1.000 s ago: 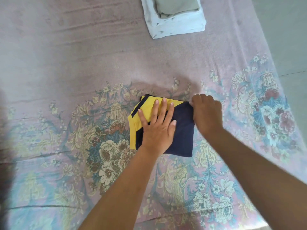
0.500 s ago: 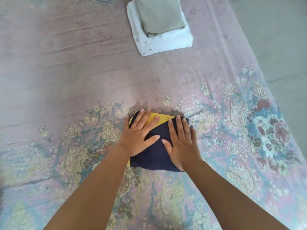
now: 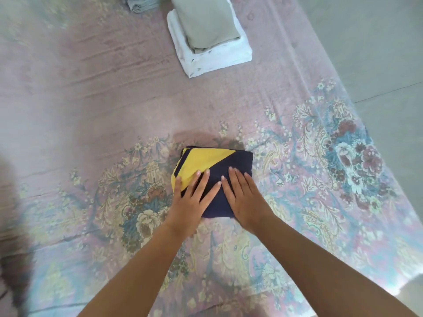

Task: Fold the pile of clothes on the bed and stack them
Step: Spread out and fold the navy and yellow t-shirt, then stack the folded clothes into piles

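A folded navy and yellow garment (image 3: 219,161) lies on the floral bedsheet (image 3: 91,110) in the middle of the view. My left hand (image 3: 191,200) rests flat on its near left part, fingers straight and spread. My right hand (image 3: 243,197) lies flat on its near right part, fingers straight. Farther back sits a stack: a folded grey-beige garment (image 3: 206,21) on top of a folded white one (image 3: 217,58).
Another folded bluish-grey cloth (image 3: 142,4) shows at the top edge, left of the stack. The bed's right edge runs diagonally, with grey tiled floor (image 3: 377,53) beyond it. A dark blurred shape (image 3: 11,248) fills the lower left.
My right hand let go of the garment's right edge and came to lie flat on it. Both hands slid toward me along the folded garment. The view tilted, showing more of the stack.
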A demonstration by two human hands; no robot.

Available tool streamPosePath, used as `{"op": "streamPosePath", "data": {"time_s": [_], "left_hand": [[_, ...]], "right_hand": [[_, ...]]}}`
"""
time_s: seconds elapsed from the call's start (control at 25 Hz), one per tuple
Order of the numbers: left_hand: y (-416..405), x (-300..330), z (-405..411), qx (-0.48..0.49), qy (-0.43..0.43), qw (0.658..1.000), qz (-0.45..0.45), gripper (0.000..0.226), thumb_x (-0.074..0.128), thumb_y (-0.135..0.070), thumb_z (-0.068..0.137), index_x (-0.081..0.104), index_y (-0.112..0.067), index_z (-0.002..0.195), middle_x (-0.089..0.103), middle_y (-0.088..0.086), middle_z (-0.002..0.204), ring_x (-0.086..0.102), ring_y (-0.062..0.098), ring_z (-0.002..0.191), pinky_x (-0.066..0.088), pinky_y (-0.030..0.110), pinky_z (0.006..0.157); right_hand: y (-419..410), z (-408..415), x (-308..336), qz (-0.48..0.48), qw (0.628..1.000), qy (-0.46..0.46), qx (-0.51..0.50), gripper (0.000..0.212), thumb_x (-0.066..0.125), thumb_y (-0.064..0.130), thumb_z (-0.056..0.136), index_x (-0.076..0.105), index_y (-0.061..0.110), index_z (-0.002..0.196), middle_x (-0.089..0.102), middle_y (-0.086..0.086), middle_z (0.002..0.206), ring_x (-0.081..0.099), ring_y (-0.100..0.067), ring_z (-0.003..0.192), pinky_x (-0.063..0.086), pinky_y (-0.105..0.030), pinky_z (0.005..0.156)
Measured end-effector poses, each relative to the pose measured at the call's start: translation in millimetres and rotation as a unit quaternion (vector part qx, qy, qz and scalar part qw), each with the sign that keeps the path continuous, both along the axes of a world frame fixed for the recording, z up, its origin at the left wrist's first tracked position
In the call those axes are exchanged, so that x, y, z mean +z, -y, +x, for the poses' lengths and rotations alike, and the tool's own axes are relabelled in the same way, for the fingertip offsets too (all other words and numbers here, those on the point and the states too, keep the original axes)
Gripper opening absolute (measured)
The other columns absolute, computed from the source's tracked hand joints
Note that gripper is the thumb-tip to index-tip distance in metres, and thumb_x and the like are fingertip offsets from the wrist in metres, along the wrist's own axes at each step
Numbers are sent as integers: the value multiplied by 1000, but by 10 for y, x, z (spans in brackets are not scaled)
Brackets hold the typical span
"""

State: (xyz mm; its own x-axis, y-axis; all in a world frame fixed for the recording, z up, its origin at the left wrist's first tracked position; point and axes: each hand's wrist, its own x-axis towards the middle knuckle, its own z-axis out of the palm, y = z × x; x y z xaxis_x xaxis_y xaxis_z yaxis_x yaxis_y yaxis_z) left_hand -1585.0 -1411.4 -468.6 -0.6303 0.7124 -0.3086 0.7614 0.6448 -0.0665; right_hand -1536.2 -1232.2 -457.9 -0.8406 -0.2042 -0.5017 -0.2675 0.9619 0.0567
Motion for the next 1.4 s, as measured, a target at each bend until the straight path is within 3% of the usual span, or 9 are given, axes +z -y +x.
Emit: {"op": "streamPosePath", "data": {"time_s": [0.08, 0.24, 0.44, 0.52, 0.6, 0.76, 1.0, 1.2, 1.4], "left_hand": [[-72, 66, -38, 17, -32, 998, 43, 79, 86, -13, 52, 60, -18, 127, 55, 18, 133, 57, 33, 118, 52, 54, 83], [-421, 466, 65, 11, -48, 991, 125, 65, 85, -6, 55, 66, -12, 117, 62, 23, 120, 64, 37, 104, 54, 51, 75], [-1706, 859, 451, 12, -48, 983, 175, 39, 66, -6, 76, 68, -11, 115, 62, 25, 119, 63, 38, 107, 55, 52, 74], [-2125, 851, 758, 5, 28, 986, 164, 38, 38, -6, 94, 71, -15, 112, 64, 23, 116, 64, 35, 105, 56, 48, 72], [-2327, 793, 1070, -9, 68, 990, 126, 31, 49, -18, 92, 69, -21, 116, 64, 19, 120, 63, 30, 109, 56, 47, 77], [-2391, 422, 1307, -2, 155, 986, 54, 89, 62, -46, 79, 21, -11, 150, 10, 24, 155, 13, 38, 143, 10, 60, 113], [-2509, 13, 1059, 41, 222, 974, -29, 113, 65, -54, 76, -18, -26, 148, -36, 6, 147, -27, 31, 140, -17, 43, 112], [-2649, 388, 1120, 47, 205, 967, -144, 93, 54, -51, 87, -7, -20, 150, -14, 16, 156, -12, 31, 144, 3, 45, 117], [-2600, 1472, 1331, 136, 251, 953, -100, 38, 38, -31, 99, 43, -8, 130, 50, 13, 131, 49, 30, 120, 40, 39, 96]], "right_hand": [[-16, -89, 28, -24, 999, -7, 24, 69, 34, 18, 99, -12, -5, 145, -8, -33, 152, -8, -46, 141, -5, -52, 115], [-520, -87, 481, -33, 997, -17, 70, 58, 33, 12, 99, 5, -2, 148, 4, -28, 154, 3, -41, 144, 1, -47, 117], [-1758, 286, 994, -22, 972, -216, 93, 40, 61, 11, 78, 65, 3, 117, 61, -22, 123, 58, -36, 115, 49, -46, 95], [-2191, 626, 982, -23, 975, -208, 77, 46, 59, 6, 77, 61, 1, 122, 57, -25, 127, 56, -39, 117, 48, -50, 95], [-2417, 963, 872, -1, 993, -110, 34, 66, 71, 10, 72, 50, 6, 134, 47, -24, 138, 47, -38, 127, 44, -50, 100], [-2527, 1465, 430, 11, 994, 100, -52, 112, 61, 53, 82, -26, 16, 141, -29, -9, 150, -24, -26, 139, 0, -40, 117], [-2389, 1389, -10, -71, 979, 45, -184, 79, 41, 34, 97, -20, 21, 145, -21, -6, 156, -13, -27, 145, 3, -31, 117], [-2334, 1362, 245, -41, 981, 92, -168, 72, 43, 21, 97, -4, 11, 151, -8, -11, 159, -2, -25, 147, 12, -33, 117], [-2504, 1587, 1317, -75, 978, 146, -126, 42, 38, 21, 97, 36, 15, 139, 39, -9, 144, 38, -25, 132, 34, -35, 106]]}}
